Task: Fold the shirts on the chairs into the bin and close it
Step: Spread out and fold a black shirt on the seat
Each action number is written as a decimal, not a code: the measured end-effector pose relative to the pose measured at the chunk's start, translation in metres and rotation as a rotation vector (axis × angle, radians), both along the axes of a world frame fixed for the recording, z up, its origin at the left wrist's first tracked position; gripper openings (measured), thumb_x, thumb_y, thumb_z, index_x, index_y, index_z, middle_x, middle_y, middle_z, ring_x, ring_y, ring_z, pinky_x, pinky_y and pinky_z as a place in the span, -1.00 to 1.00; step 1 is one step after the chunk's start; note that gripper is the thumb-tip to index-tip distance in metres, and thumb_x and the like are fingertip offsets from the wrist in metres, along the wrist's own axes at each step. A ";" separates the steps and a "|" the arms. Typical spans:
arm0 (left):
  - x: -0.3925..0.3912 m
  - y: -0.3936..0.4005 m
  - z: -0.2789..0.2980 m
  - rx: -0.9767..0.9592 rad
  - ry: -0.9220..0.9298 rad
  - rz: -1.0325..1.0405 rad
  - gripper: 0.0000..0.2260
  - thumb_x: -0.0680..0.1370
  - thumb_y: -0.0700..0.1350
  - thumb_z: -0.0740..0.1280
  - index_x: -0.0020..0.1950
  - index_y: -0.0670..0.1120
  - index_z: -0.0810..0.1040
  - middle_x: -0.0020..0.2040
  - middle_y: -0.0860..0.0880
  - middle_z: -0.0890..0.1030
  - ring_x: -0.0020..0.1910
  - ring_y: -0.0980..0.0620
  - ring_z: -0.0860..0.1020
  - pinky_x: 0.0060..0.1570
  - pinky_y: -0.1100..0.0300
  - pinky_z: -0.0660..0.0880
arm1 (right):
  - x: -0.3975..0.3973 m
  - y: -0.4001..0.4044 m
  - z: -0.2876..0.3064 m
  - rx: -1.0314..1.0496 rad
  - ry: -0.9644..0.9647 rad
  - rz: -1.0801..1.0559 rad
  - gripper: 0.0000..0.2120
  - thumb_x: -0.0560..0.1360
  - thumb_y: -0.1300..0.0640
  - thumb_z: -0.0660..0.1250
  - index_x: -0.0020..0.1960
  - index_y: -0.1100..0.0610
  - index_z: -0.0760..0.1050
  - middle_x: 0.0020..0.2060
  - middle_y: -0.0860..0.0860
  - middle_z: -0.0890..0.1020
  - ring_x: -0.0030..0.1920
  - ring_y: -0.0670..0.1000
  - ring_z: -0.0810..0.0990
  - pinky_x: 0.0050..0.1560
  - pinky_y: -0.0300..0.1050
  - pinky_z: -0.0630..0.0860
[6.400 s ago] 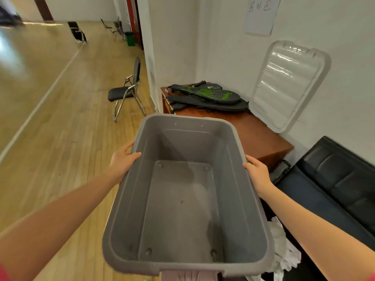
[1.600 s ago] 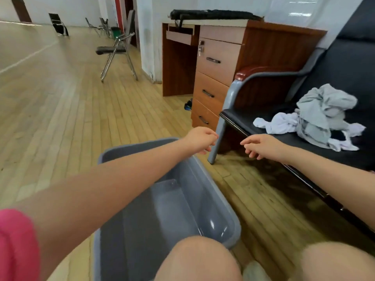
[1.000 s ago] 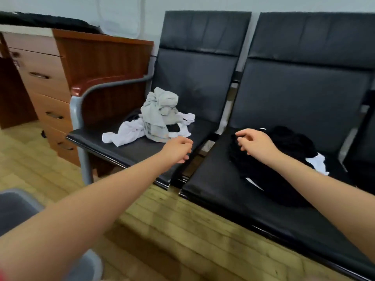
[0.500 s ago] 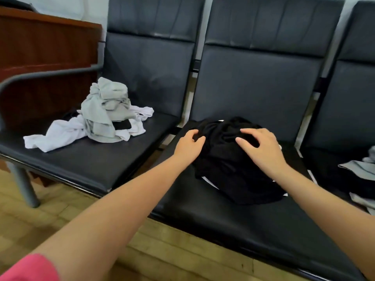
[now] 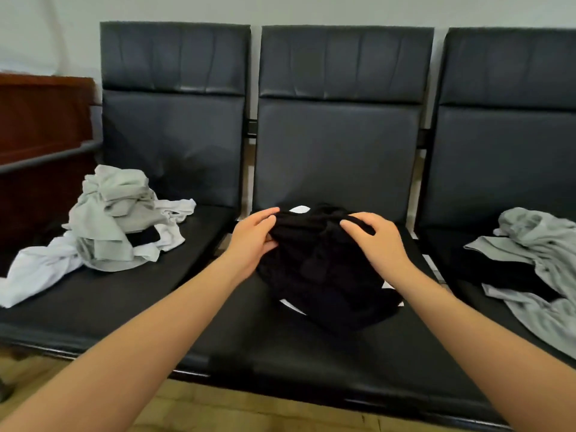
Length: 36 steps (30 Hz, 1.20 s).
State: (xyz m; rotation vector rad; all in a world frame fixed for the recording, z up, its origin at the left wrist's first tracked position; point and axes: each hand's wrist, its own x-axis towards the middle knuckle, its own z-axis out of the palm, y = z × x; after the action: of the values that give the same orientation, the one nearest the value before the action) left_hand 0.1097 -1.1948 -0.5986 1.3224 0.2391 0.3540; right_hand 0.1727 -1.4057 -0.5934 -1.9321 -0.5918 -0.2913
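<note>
black shirt lies bunched on the middle seat. left hand pinches its left top edge, thumb under the fabric; right hand grasps the top with curled fingers. grey and white shirts heap on the left seat, a grey shirt on the right seat.

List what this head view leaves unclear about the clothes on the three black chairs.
- Crumpled black shirt: the left hand and right hand cover its top.
- Grey and white pile: garment count lost in folds.
- Grey garment: cut off by the right edge.
</note>
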 end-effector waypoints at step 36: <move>0.013 -0.010 -0.058 0.650 0.080 0.059 -0.70 0.56 -0.20 0.33 0.30 -0.13 0.54 0.16 -0.05 0.60 0.17 0.04 0.53 0.08 0.35 0.34 | 0.011 -0.003 -0.064 -0.350 0.034 -0.327 -0.73 0.50 0.01 0.39 0.17 0.02 0.59 0.07 -0.01 0.58 0.11 -0.01 0.53 0.15 -0.08 0.44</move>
State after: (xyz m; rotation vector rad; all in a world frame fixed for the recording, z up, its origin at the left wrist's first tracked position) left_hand 0.1230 -1.2045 -0.6570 1.9749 0.2396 0.4499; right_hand 0.1841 -1.4091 -0.6570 -2.3708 -0.3156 -0.3788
